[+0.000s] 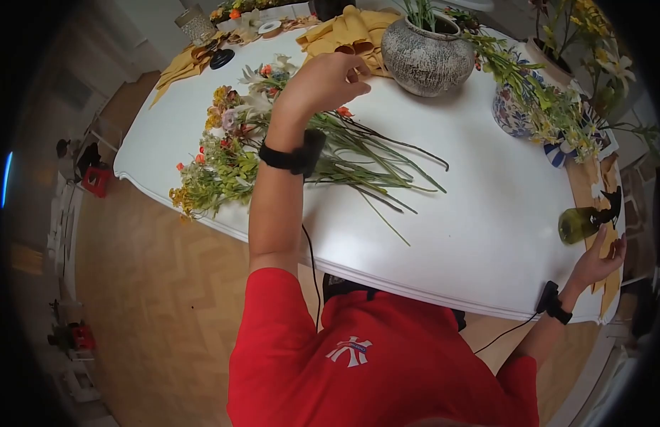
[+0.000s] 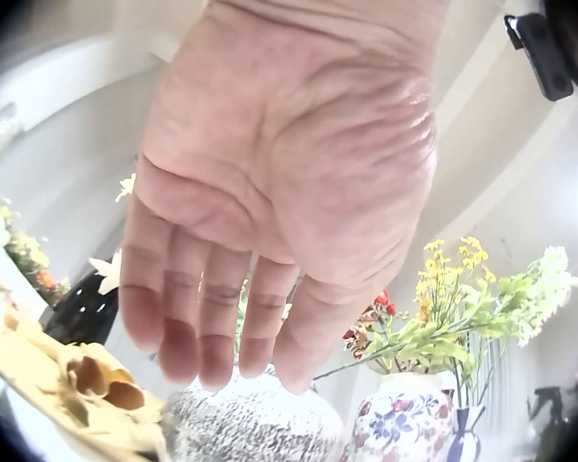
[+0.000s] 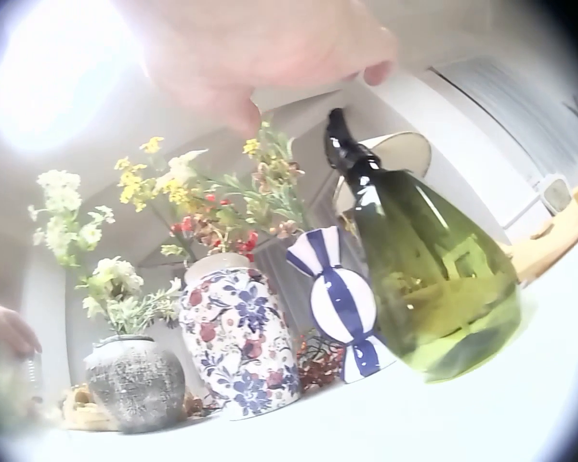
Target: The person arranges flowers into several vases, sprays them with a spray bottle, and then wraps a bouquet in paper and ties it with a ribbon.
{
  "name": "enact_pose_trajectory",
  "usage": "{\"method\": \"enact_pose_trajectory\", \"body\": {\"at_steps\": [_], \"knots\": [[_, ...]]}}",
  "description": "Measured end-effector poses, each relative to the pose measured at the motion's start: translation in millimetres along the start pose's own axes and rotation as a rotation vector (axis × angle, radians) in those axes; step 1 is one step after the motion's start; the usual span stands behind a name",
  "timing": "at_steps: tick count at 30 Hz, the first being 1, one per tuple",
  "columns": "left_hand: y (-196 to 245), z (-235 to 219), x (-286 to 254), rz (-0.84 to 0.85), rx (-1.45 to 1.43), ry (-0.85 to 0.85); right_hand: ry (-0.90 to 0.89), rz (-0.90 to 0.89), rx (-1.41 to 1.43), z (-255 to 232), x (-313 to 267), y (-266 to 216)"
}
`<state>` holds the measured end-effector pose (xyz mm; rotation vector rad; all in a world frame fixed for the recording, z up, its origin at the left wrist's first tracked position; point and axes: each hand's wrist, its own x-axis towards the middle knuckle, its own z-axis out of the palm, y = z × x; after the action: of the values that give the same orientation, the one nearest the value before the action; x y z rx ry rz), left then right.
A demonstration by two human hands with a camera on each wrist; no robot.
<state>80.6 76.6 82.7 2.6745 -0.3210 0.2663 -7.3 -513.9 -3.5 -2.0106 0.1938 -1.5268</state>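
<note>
My left hand (image 1: 328, 80) hovers above a pile of artificial flowers (image 1: 227, 160) and their long green stems (image 1: 376, 167), close to a speckled grey vase (image 1: 426, 53). In the left wrist view the palm (image 2: 270, 192) is open with relaxed fingers and holds nothing, above the grey vase (image 2: 250, 423). My right hand (image 1: 599, 262) is spread open at the table's right edge, just below a green glass spray bottle (image 1: 583, 222). The right wrist view shows that hand (image 3: 260, 48) above the bottle (image 3: 433, 279), not touching it.
A white oval table (image 1: 472, 235) carries a flowered porcelain vase (image 1: 511, 114) with yellow and white blooms, a blue-and-white striped ornament (image 1: 556, 153), yellow cloths (image 1: 351, 32) and tape rolls at the back. Wood floor lies to the left.
</note>
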Motion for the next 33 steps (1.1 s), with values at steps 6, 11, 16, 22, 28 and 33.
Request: {"method": "enact_pose_trajectory", "body": {"at_steps": [6, 11, 16, 22, 28, 33], "knots": [[-14.4, 14.5, -7.3, 0.054, 0.196, -0.159, -0.682, 0.005, 0.395, 30.5, -17.3, -90.9], [-24.5, 49.6, -5.4, 0.091, 0.258, -0.304, -1.176, -0.072, 0.559, 94.8, -34.2, -174.2], [-22.7, 67.8, -8.8, 0.04, 0.31, -0.401, -1.448, -0.104, 0.469, 158.9, -67.4, -210.9], [-11.0, 59.9, -12.9, 0.015, 0.293, -0.356, -1.259, -0.423, 0.331, 202.3, -108.9, -218.3], [6.8, 43.5, -23.1, 0.164, 0.357, -0.081, -1.181, -0.375, 0.35, 207.6, -111.6, -226.9], [13.4, 39.2, -15.0, 0.294, 0.442, 0.129, -1.126, -0.295, 0.417, 203.9, -98.2, -227.9]]}}
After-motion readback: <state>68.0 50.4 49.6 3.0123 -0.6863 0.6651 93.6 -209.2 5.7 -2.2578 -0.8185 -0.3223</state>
